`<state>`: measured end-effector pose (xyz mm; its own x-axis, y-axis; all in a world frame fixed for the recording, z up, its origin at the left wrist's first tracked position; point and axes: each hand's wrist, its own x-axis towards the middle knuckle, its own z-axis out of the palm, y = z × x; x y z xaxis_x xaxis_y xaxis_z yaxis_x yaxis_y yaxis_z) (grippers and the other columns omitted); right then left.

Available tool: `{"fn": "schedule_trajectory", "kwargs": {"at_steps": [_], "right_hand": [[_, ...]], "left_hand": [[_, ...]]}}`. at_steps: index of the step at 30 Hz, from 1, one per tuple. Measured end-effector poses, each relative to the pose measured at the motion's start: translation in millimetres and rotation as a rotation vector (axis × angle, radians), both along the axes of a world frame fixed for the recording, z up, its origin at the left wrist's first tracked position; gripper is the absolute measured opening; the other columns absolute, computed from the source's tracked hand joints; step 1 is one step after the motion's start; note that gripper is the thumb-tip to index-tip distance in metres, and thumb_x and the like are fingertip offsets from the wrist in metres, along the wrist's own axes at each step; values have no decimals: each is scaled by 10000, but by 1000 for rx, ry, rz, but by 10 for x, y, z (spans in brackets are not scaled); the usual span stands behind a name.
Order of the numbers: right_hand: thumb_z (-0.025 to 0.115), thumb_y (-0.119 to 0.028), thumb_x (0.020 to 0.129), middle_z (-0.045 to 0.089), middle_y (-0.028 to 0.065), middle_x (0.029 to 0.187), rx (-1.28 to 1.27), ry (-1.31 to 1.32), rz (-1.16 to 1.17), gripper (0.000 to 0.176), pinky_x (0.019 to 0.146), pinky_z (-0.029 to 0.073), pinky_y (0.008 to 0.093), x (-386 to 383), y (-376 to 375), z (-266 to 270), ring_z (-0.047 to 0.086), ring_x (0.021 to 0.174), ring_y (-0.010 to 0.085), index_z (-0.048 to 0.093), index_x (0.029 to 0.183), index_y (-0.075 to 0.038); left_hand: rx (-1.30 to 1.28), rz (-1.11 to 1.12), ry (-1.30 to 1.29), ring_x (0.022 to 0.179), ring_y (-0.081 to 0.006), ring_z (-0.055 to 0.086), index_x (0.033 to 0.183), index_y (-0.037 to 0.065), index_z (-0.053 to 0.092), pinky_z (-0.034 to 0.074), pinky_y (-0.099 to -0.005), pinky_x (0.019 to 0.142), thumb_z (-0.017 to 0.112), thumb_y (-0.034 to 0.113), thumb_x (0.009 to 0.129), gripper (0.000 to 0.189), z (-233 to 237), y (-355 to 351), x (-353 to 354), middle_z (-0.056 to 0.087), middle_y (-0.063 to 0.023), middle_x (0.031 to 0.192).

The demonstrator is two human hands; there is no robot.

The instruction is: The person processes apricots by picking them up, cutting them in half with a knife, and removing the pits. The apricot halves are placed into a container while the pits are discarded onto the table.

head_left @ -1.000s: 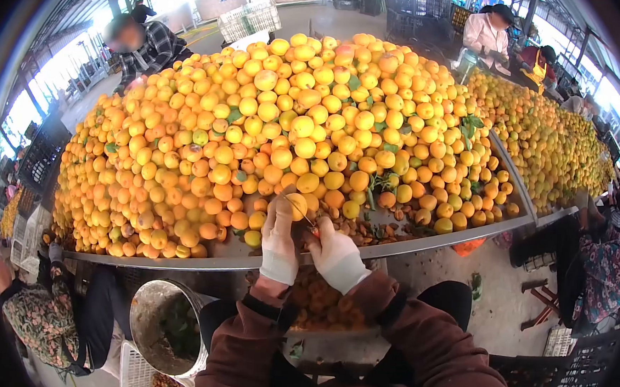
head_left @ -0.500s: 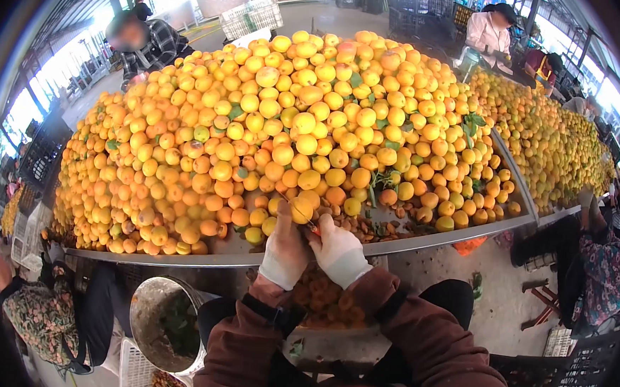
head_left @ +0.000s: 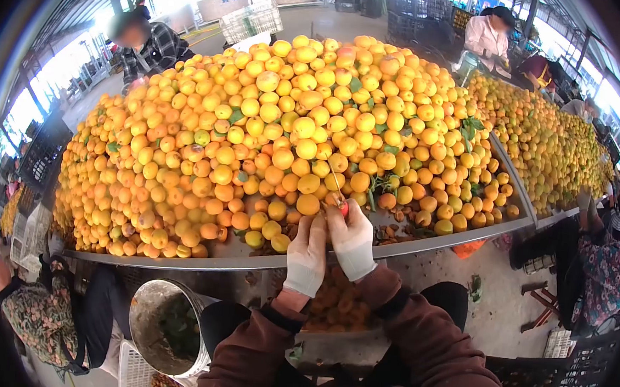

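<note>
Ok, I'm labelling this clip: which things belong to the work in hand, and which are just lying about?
In use: gloved left hand, round orange apricot it holds, gloved right hand, thin red-handled knife, heaped pile of orange apricots.
Lying about: round metal bucket, black plastic crates, neighbouring table's fruit heap.

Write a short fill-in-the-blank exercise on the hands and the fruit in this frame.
The left hand and the right hand both wear ____ gloves.
The right hand pinches a thin tool with a ____ handle.
The fruit pile lies on a table whose rim is bare ____.
The bucket stands below the table on the person's ____ side.
Missing words: white; red; metal; left.
</note>
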<state>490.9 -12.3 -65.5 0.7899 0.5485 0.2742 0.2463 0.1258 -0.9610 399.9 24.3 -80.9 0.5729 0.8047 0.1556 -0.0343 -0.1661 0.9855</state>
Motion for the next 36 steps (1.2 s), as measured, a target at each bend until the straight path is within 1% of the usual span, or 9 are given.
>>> {"fn": "schedule_trajectory", "kwargs": {"at_steps": [9, 11, 13, 15, 17, 19, 26, 31, 36], "right_hand": [[651, -101, 774, 591, 175, 746, -75, -650, 40, 148, 557, 468, 426, -77, -88, 49, 575, 674, 414, 523, 778, -27], [674, -147, 727, 569, 147, 759, -73, -696, 92, 188, 583, 482, 450, -53, -111, 53, 586, 690, 387, 536, 787, -35], [676, -153, 721, 563, 155, 759, -46, -730, 138, 193, 594, 481, 453, -61, -151, 63, 581, 697, 401, 531, 778, -40], [652, -132, 792, 583, 89, 738, -21, -704, 124, 142, 573, 476, 386, -44, -147, -13, 591, 635, 293, 558, 827, -31], [606, -123, 885, 582, 0, 753, 209, 238, 173, 106, 553, 445, 293, -45, -123, -7, 550, 624, 123, 583, 896, -21], [574, -199, 948, 574, -24, 769, 139, 593, 181, 158, 523, 414, 221, 56, -160, 150, 522, 633, 55, 577, 962, -42], [458, -403, 1003, 547, -7, 762, -10, 727, 401, 381, 463, 408, 227, 23, -437, 380, 528, 617, 79, 573, 1057, -43], [606, -425, 935, 565, -19, 752, 36, 758, 382, 355, 480, 399, 229, -16, -415, 452, 523, 577, 83, 564, 967, -75], [602, -228, 966, 533, -28, 752, 52, 467, 198, 220, 589, 394, 207, -72, -261, 183, 457, 680, 34, 573, 874, -31]], "left_hand": [[199, -184, -38, 927, -237, 601, 1162, -11, 504, 495, -337, 812, 493, 64, 928, 246, -168, 124, -236, 597, -114, 1006], [-730, -311, -253, 931, -228, 626, 1198, -6, 494, 509, -337, 793, 624, 71, 818, 409, -167, 243, -316, 625, -95, 1014], [623, -331, 79, 901, -223, 639, 1204, 0, 497, 512, -315, 780, 695, 56, 727, 519, -114, 210, -410, 637, -85, 984], [529, -318, 61, 837, -233, 644, 1203, 9, 500, 522, -313, 743, 701, 36, 707, 536, -93, 148, -385, 626, -107, 934], [-359, -312, -123, 694, -218, 600, 1198, 23, 505, 509, -311, 649, 658, 31, 778, 447, 73, 104, -324, 597, -117, 868], [-13, -288, -47, 571, -176, 505, 1154, 44, 528, 459, -309, 553, 542, 80, 916, 242, 173, 69, -363, 569, -84, 788], [-848, -269, -256, 575, -151, 489, 1005, 28, 555, 460, -307, 569, 417, 144, 1007, 180, 306, 195, -445, 552, -76, 727], [926, -219, 161, 853, -171, 632, 1186, 8, 560, 511, -264, 712, 522, 193, 977, 281, 83, 324, -428, 617, -82, 938], [-328, -242, -207, 983, -99, 564, 1263, -69, 505, 460, -229, 848, 527, 193, 1018, 359, -68, 143, -355, 596, -28, 1092]]}}
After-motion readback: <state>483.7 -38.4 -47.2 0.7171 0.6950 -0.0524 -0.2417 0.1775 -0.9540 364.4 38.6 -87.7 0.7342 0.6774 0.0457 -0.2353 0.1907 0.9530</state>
